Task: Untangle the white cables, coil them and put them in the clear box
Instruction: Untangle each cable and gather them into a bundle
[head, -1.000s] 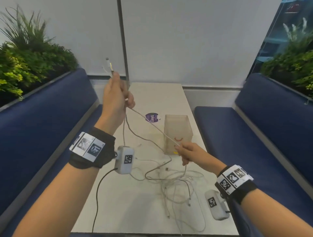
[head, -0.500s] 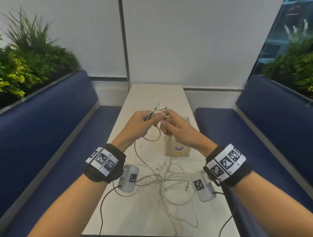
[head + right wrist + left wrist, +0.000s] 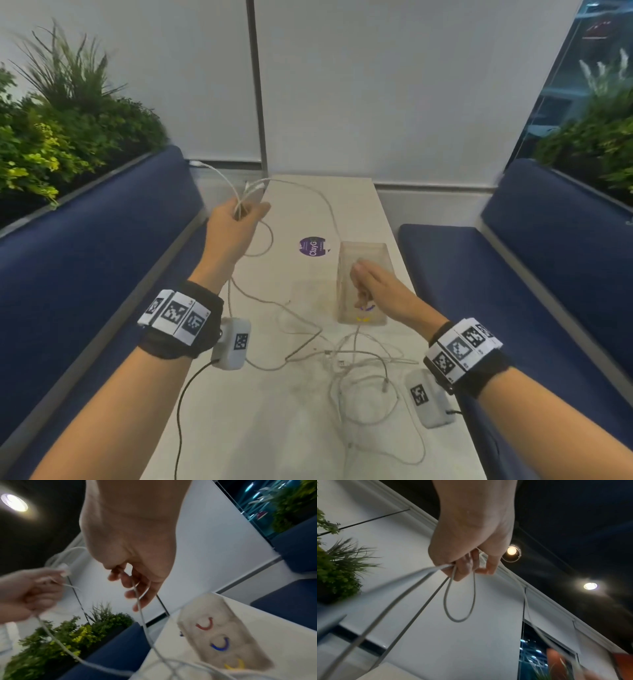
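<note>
My left hand (image 3: pixel 236 222) is raised over the table's left edge and grips a few small loops of a white cable (image 3: pixel 329 205). In the left wrist view one loop (image 3: pixel 458 601) hangs below the curled fingers (image 3: pixel 464 568). The cable arcs across to my right hand (image 3: pixel 368 284), which hovers in front of the clear box (image 3: pixel 363 244). A strand runs through its loosely curled fingers (image 3: pixel 137 588), then drops to the tangle of white cables (image 3: pixel 363 373) on the table. In the right wrist view the clear box (image 3: pixel 223 635) shows red, blue and yellow marks.
The narrow white table (image 3: pixel 274 428) runs away from me between two blue benches (image 3: pixel 85 274) (image 3: pixel 548 274). A purple round sticker (image 3: pixel 311 246) lies left of the box. Plants (image 3: pixel 51 137) line the ledge behind the left bench.
Half a second ago both hands met above the box. Now the left hand has swung left with the loops, and the right hand has dropped to the box, drawing the cable out between them.
</note>
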Tool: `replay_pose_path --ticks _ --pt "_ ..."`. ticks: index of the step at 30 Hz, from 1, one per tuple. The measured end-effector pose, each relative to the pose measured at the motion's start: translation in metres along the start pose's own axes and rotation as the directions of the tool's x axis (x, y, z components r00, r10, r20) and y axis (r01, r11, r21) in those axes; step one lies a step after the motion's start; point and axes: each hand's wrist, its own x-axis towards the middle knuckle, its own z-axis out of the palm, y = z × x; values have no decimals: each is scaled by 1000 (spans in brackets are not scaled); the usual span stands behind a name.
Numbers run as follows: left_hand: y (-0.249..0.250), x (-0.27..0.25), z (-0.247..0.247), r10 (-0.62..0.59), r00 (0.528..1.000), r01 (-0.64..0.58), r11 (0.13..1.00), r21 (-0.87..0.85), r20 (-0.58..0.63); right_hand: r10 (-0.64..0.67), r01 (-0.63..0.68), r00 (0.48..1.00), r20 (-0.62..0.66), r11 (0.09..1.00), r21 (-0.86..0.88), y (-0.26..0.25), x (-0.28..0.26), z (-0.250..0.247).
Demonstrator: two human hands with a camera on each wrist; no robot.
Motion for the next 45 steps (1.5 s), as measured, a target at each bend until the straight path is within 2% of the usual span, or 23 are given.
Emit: replay_pose_path --ticks 3,6,8,10,12,13,15,17,19,22,24,26,28,33,35,37,39,41,43,45 --pt "-16 -1 7 -19 997 8 990 142 75 -102 107 991 -85 992 59 -37 3 -5" --pt "-29 1 1 -74 995 59 979 197 67 -265 250 958 -114 960 -126 -62 1 -13" --pt "-35 4 -7 -98 993 85 977 197 60 -303 275 945 -122 940 -201 -70 -2 -20" --pt "-32 4 -12 -114 990 96 975 201 79 -241 226 968 -66 958 -179 -72 -2 -26" --pt "-25 1 -14 -138 982 131 990 60 132 -136 139 986 96 990 -25 -76 -5 -31" --pt "-23 2 -15 -170 974 180 982 -56 150 -103 97 976 189 994 42 -80 -8 -32" --pt "-23 4 -21 -242 957 280 918 -280 161 -99 84 943 317 995 62 -92 -19 -31" --pt "-31 8 -27 -295 942 336 850 -405 162 -121 141 899 421 990 -18 -101 -30 -28" --pt "-36 9 -30 -329 933 359 808 -467 148 -62 141 859 508 983 -119 -98 -33 -26" --pt "-38 12 -33 -359 923 372 730 -574 141 32 114 876 482 956 -271 -71 -23 -23" --pt "-33 12 -36 -343 919 383 659 -647 194 119 29 897 425 945 -327 -41 -12 -21" --pt "-26 11 -41 -299 919 393 625 -675 258 202 -47 901 383 925 -376 -2 -7 -16" --pt "-19 10 -48 -239 922 386 627 -677 304 267 -96 902 339 890 -445 39 -5 -7" --pt "-7 11 -72 -56 925 319 648 -692 375 452 -173 834 315 757 -630 115 -18 19" --pt "-4 10 -77 -35 923 301 688 -660 383 513 -271 820 252 738 -618 134 -25 26" --pt "-4 4 -75 -42 919 293 737 -609 391 605 -356 759 241 695 -625 147 -30 33" --pt "-7 -2 -68 -75 910 308 780 -545 407 637 -329 718 281 666 -669 153 -34 38" --pt "-11 -8 -59 -109 899 323 818 -475 424 596 -281 748 293 684 -673 157 -33 41" --pt "-16 -13 -51 -138 886 334 852 -403 443 518 -231 812 270 710 -665 159 -28 38" --pt "-22 -17 -43 -160 869 343 877 -337 468 476 -259 844 246 765 -589 155 -24 32"
